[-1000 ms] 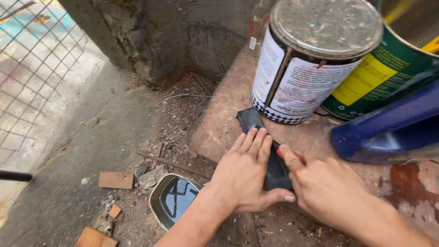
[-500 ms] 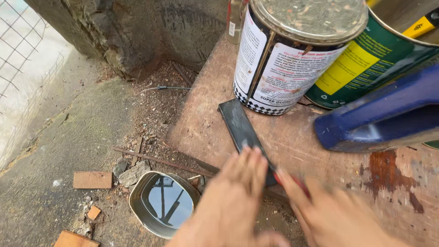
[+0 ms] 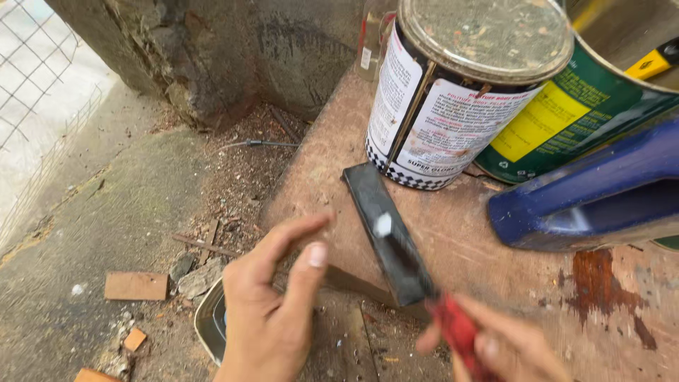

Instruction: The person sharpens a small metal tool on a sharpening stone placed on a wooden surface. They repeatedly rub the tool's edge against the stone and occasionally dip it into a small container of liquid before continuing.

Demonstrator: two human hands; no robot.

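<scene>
Scraper [image 3: 387,233] in right hand [image 3: 495,346], left hand [image 3: 272,304] just beside

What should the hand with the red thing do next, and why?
Probably bring the red thing in the right hand up to the small white blob on the flat black plate. The blob sits alone and unspread, and the red thing is already at the plate's near end. The left hand is lifted off with nothing in it and could steady the plate on the wooden board.

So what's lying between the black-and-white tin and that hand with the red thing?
In the head view, a flat black strip with a white dab lies on the wooden board, running from the tin to the right hand.
</scene>
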